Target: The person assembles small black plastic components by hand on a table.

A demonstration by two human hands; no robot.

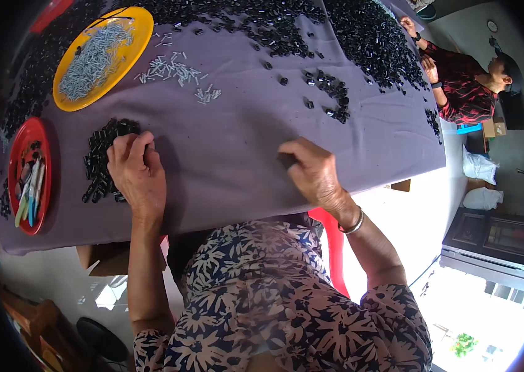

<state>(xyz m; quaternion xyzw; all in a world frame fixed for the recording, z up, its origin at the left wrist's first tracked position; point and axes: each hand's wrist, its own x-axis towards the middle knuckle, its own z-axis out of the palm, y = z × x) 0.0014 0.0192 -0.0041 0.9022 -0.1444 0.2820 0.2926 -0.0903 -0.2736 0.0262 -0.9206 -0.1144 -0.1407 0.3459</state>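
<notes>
My left hand [137, 170] is closed, its fingers curled, at the right side of a pile of small black cylindrical pieces [97, 167]. A dark spot shows between its thumb and fingers, too small to name. My right hand [313, 170] is closed too, bent inward over the cloth near the table's front edge. Something dark lies under its curled fingers; whether it is a black piece or shadow is unclear. Ahead of my hands, thin grey pins [172, 70] lie scattered on the purple cloth [225, 118]. A loose group of black pieces [336, 93] lies farther right.
A yellow oval tray [144, 31] holds many grey pins at the far left. Nearer, a red oval tray [47, 161] holds several slim-handled tools. Large heaps of black pieces [367, 43] cover the table's far side. A person [470, 84] works at the far right.
</notes>
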